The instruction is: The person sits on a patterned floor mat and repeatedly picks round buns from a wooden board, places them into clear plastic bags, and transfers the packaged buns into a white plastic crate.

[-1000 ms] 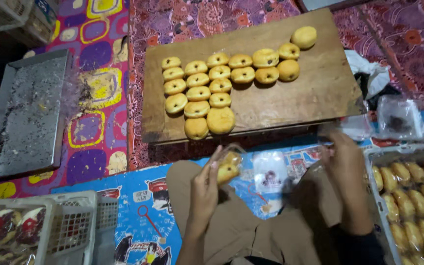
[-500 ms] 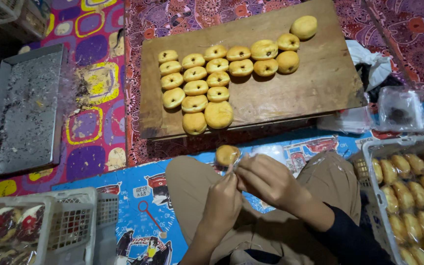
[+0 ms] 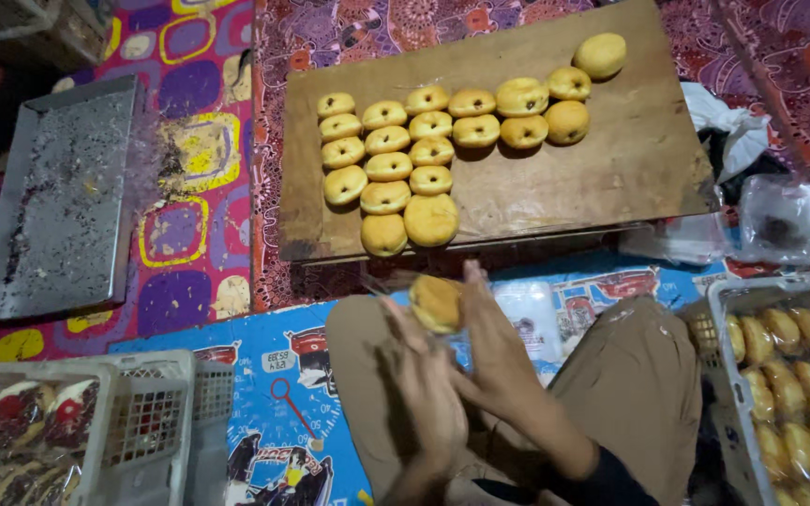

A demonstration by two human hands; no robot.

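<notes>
Hands meet over a single golden bun (image 3: pixel 435 303) above the lap of a person seated on a patterned floor mat (image 3: pixel 264 361). The left hand (image 3: pixel 428 394) and right hand (image 3: pixel 499 351) press close together, fingers curled about the bun and what looks like a thin clear wrapper around it; motion blur hides exactly which fingertips touch it. The bun sits just below the near edge of a low wooden board (image 3: pixel 574 178), where rows of similar round buns (image 3: pixel 396 169) lie side by side, some with a dark dot of filling at the centre. Such a bun looks light, soft and easily dented, so a gentle hold at its sides, not a squeeze across the top, seems the safer grip; the film around it appears slippery. A metal tray (image 3: pixel 58 206) rests at far left, a white plastic crate (image 3: pixel 719 375) of buns at right, and a basket (image 3: pixel 142 422) with wrapped pastries at lower left.
</notes>
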